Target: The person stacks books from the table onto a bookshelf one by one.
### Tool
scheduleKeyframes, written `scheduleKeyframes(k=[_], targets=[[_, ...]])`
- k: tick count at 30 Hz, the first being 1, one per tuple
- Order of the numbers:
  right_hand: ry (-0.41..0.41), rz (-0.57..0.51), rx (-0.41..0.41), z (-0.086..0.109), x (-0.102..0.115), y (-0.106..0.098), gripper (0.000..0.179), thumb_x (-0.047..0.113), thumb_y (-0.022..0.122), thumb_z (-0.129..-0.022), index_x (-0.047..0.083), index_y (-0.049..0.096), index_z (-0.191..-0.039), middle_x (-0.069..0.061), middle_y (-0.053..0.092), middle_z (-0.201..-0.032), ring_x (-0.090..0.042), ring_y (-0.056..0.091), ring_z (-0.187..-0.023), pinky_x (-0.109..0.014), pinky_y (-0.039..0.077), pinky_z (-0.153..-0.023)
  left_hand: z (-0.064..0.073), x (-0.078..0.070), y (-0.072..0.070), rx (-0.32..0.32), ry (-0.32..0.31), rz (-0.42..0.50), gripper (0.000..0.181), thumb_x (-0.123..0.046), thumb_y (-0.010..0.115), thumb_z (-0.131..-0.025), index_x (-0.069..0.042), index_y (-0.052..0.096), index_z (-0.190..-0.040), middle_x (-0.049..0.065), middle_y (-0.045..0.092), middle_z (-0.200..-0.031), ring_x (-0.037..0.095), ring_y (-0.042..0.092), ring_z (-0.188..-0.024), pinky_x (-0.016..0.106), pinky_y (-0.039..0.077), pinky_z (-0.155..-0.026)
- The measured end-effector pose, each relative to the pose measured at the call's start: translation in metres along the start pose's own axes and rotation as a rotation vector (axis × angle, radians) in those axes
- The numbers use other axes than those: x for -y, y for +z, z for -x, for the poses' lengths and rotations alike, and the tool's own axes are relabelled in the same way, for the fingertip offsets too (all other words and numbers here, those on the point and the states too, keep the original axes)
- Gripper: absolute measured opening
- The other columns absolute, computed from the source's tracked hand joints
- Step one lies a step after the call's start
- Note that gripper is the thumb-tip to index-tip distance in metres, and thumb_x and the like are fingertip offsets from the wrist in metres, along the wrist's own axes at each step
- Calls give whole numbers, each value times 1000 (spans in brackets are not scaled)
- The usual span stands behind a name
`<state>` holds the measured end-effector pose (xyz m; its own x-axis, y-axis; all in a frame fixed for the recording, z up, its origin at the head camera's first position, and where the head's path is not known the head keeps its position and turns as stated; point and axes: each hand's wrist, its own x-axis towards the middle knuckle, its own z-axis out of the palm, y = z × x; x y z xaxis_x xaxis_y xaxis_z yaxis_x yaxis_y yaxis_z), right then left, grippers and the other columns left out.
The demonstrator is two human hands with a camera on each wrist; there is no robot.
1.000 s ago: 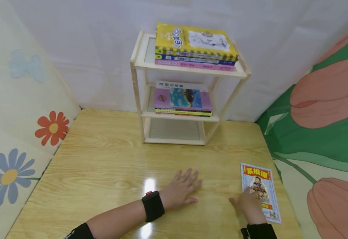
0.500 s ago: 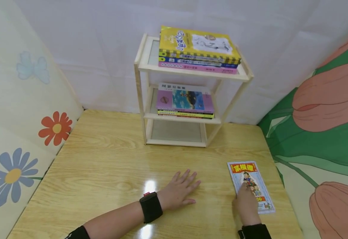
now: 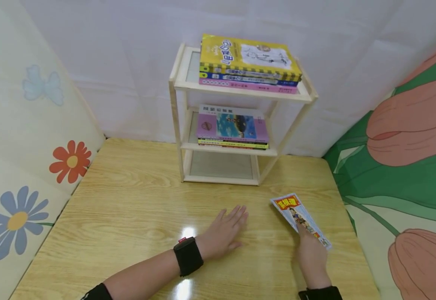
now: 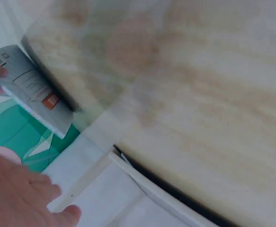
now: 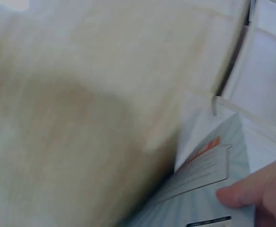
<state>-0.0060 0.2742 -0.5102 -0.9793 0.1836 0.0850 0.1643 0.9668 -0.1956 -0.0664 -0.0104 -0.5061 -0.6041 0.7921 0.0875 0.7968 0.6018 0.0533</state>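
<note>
My right hand (image 3: 311, 254) pinches a thin comic-style book (image 3: 289, 210) with a light blue border and a red title band. The book is tilted up from the table on the right side. In the right wrist view, the thumb (image 5: 239, 194) presses on its pale back cover, which has an orange label. That same back cover (image 4: 31, 82) shows at the upper left of the left wrist view. My left hand (image 3: 221, 235) lies palm down toward the middle of the wood-grain table (image 3: 128, 200), fingers extended, holding nothing.
Behind the hands stands a pale three-tier rack (image 3: 221, 181). Its top shelf carries a stack of books under a yellow one (image 3: 251, 54); the middle shelf has a stack topped by a purple-covered book (image 3: 232, 123). Painted panels (image 3: 397, 200) flank the table, with white cloth behind.
The right hand has gripped the book, slid it left and tilted it up off the table. The left hand has barely moved, its fingers drawing closer together.
</note>
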Motion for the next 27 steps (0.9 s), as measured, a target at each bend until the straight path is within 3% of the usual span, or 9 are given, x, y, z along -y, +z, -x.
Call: scheduleKeyframes(k=[4, 7, 9, 12, 14, 18, 20, 23, 27], targets=[[-119, -43, -143, -1, 14, -11, 50, -14, 57, -77, 7, 63, -123, -15, 66, -117, -39, 66, -91, -50, 54, -63, -6, 6, -8, -82, -15, -11, 93, -46, 59, -89, -1, 7, -151, 16, 8, -158, 26, 10, -147, 49, 23, -114], [-248, -63, -194, -2, 27, -16, 50, -14, 62, -76, 9, 65, -120, -11, 68, -116, -35, 66, -100, -49, 55, -75, -10, 9, -17, -141, -11, -23, 94, -42, 62, -88, 0, 6, -151, 17, 8, -158, 27, 10, -147, 48, 22, -115], [-340, -77, -215, -2, 35, -19, 48, -14, 61, -76, 10, 67, -118, -9, 69, -114, -31, 67, -99, -45, 55, -77, -13, 10, -23, -169, -1, -30, 92, -39, 64, -87, -1, 11, -151, 17, 11, -158, 27, 12, -146, 47, 22, -115], [-477, -105, -268, -3, 46, -21, 44, -12, 61, -78, 11, 70, -114, -7, 70, -110, -26, 69, -96, -40, 56, -77, -14, 10, -32, -152, 1, -30, 82, -36, 65, -88, -5, 22, -150, 14, 21, -156, 26, 20, -145, 47, 25, -114], [-569, -127, -303, -5, 52, -23, 40, -11, 61, -80, 11, 71, -112, -6, 71, -109, -24, 69, -94, -36, 57, -76, -14, 10, -39, -128, -11, -35, 68, -28, 64, -90, -8, 34, -147, 12, 35, -151, 24, 32, -140, 45, 31, -112], [-695, -159, -319, -8, 60, -30, 39, -8, 63, -79, 11, 70, -113, -4, 71, -109, -21, 69, -94, -33, 56, -77, -11, 10, -53, -88, -34, -68, 46, -10, 65, -88, -15, 56, -133, 5, 60, -130, 17, 58, -118, 34, 49, -95], [-736, -187, -304, -8, 63, -35, 38, -5, 60, -81, 11, 70, -113, -3, 71, -111, -19, 69, -95, -33, 56, -79, -9, 9, -60, -83, -25, -76, 44, -5, 66, -86, -17, 61, -128, 3, 64, -123, 14, 63, -110, 30, 53, -89], [-795, -229, -270, -9, 68, -42, 30, 6, 47, -95, 10, 69, -116, -4, 69, -114, -19, 68, -98, -34, 55, -81, -5, 8, -69, -77, -11, -54, 41, -3, 65, -86, -16, 63, -125, 3, 65, -122, 14, 64, -108, 27, 54, -85], [-852, -254, -252, -11, 74, -48, 50, 22, 21, -105, 10, 68, -117, -4, 68, -116, -20, 67, -101, -35, 54, -83, 2, 6, -77, -59, 1, 11, 43, 1, 63, -86, -11, 60, -128, 5, 65, -122, 15, 64, -106, 26, 55, -82]])
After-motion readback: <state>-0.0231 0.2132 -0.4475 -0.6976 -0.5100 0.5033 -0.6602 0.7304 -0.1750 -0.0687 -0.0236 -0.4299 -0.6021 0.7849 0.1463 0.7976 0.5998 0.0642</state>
